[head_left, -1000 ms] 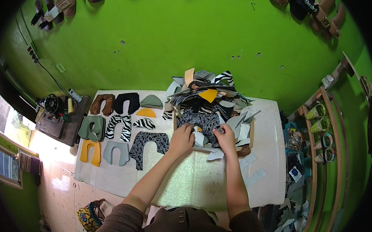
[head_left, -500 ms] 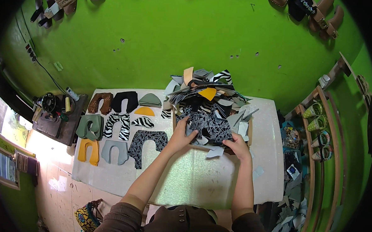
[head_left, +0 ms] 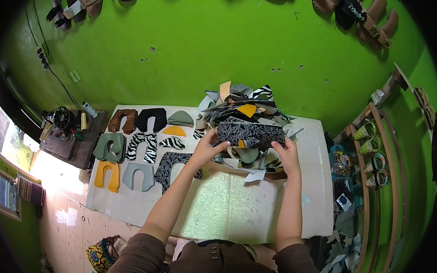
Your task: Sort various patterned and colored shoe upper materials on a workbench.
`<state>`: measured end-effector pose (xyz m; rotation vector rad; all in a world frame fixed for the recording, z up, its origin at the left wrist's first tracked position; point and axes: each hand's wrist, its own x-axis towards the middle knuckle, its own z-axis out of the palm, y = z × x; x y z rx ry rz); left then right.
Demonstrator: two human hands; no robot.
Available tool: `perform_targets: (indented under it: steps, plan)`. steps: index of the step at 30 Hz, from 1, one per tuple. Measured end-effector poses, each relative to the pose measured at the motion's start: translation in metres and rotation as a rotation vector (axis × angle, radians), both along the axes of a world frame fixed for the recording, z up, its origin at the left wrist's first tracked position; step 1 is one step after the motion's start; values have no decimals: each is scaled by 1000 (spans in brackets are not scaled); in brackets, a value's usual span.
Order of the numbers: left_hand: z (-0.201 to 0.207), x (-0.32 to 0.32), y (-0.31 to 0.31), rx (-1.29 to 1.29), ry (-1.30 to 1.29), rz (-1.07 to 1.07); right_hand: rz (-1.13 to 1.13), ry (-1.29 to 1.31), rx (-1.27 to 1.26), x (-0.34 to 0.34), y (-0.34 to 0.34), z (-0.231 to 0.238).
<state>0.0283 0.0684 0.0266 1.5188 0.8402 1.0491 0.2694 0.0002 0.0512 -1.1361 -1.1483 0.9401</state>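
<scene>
A: Dark crackle-patterned piece (head_left: 250,134), head view: held level above the scrap pile (head_left: 244,108) at the far side of the bench (head_left: 225,210).

B: Left hand (head_left: 209,145)?

A: Grip pinching the piece's left end, thumb on top.

B: Right hand (head_left: 287,151)?

A: Grip pinching the right end.

B: Nearby?

A: Cut shoe uppers laid in rows on the left: zebra-striped upper (head_left: 142,145), grey upper (head_left: 138,176), yellow upper (head_left: 107,175). Sewing machine (head_left: 63,117) well apart, off the left edge.
</scene>
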Motion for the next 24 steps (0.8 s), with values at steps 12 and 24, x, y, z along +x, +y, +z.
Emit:
perform_targets:
  steps: [12,24]
  plan:
    - [28,-5,-13,58,206,-128,-70,-498,269,-16,-11,44]
    - [26,0,-10,-131,-104,-109,18,-406,101,-23,-8,51]
